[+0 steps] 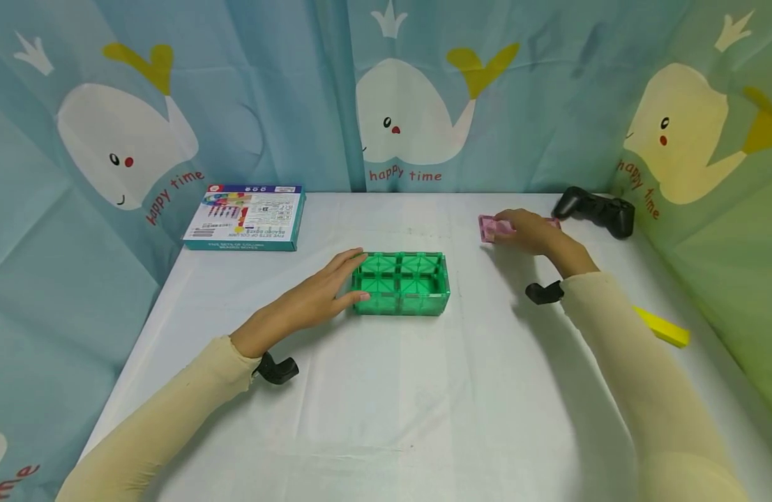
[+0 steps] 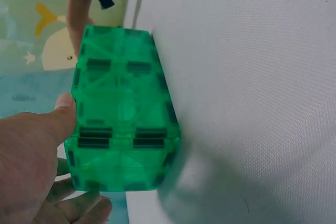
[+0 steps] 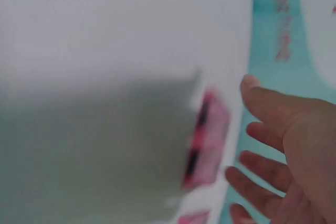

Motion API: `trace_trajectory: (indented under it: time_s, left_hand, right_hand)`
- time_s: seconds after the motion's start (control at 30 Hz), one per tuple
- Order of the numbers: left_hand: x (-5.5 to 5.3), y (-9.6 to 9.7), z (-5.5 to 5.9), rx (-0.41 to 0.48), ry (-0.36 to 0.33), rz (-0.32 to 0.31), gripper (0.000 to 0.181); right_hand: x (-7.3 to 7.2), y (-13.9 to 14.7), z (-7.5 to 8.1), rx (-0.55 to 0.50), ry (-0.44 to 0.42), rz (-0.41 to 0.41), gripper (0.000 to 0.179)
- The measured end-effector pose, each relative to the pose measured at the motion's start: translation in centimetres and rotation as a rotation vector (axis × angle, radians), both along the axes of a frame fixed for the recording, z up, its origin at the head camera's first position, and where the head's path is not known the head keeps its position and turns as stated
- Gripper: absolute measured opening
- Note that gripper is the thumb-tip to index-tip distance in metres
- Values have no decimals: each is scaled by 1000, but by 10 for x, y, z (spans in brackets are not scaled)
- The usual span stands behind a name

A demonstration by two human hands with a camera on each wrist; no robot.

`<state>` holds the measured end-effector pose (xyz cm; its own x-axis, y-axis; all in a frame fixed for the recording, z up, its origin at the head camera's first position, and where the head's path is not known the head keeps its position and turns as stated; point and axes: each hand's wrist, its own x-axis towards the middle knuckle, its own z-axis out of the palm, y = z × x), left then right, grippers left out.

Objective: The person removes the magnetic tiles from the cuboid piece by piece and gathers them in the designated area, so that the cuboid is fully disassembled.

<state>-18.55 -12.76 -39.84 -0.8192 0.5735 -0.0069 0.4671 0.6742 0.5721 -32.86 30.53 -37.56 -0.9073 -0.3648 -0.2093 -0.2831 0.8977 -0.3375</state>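
A translucent green box, open at the top and built of magnetic tiles, stands on the table. My left hand holds its left end, the thumb at the front side and the fingers reaching to the back. In the left wrist view, the thumb lies at the upper edge of the green box. My right hand is over pink magnetic tile pieces at the back right, partly covering them. The right wrist view shows this hand with its fingers spread, apart from a blurred pink piece.
A boxed toy set lies at the back left. A black game controller sits at the back right corner, beyond the right hand. A yellow block lies beside the right forearm. Whale-print curtains enclose the white table.
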Motion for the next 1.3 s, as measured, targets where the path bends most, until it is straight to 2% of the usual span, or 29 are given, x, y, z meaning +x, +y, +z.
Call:
trace_trajectory:
  time_s: [0.2,0.37,0.5,0.83,1.13,1.3]
  left_hand:
    - [0,0,1,-6,1,1,79]
    - [-1,1,2,-12,3,-3,79]
    - [-1,1,2,-12,3,-3,78]
    - [0,1,1,-7,-3,-2,79]
    - [0,0,1,-9,-3,1,79]
    - [0,0,0,-7,-2,0,79]
  right_hand:
    - [34,-45,21,-127,-50,88,53]
    - [61,-74,32,-162,-127,148,48]
    - [76,-89,35,-175,-143,168,45]
    - [91,-105,31,-108,-118,100,52]
    - [96,-108,29,-172,-142,63,45]
    - [96,-109,29,-174,-148,65,40]
